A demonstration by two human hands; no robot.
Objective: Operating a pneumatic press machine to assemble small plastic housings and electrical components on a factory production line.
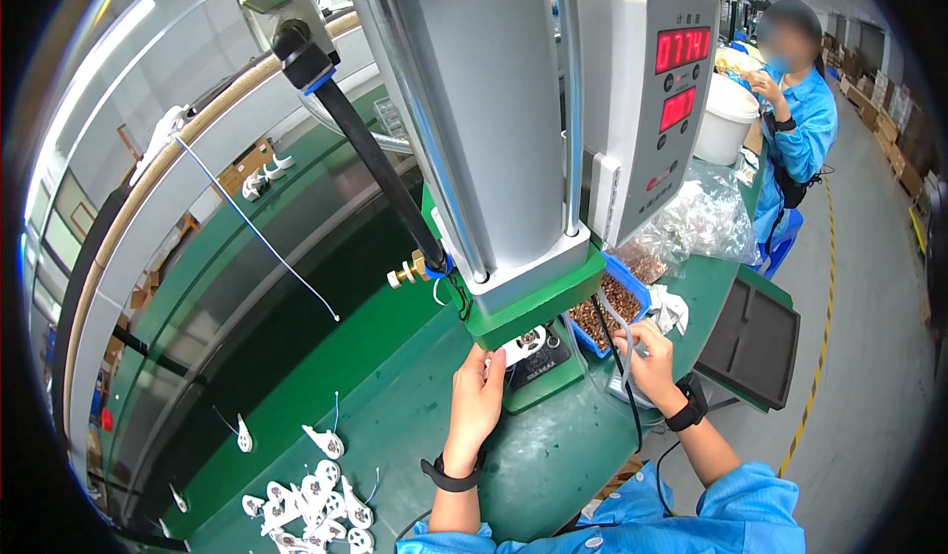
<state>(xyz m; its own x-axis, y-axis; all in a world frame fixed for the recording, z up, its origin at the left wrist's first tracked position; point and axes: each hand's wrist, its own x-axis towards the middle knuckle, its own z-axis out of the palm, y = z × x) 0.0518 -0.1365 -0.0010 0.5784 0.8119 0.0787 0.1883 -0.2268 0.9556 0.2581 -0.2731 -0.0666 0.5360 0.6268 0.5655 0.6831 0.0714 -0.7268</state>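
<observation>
My left hand (476, 401), stretched forward, pinches a white part (523, 350); my right hand (652, 364) curls inward, its grip unclear.

Wears a bright blue work smock (632, 516), creased and loose, with sleeves (760, 503) ending near the elbows. Has 2 black wristbands (688, 405), 1 per wrist, broad and strap-like. Shows a thin black cord (659, 480) against the smock's front.
</observation>
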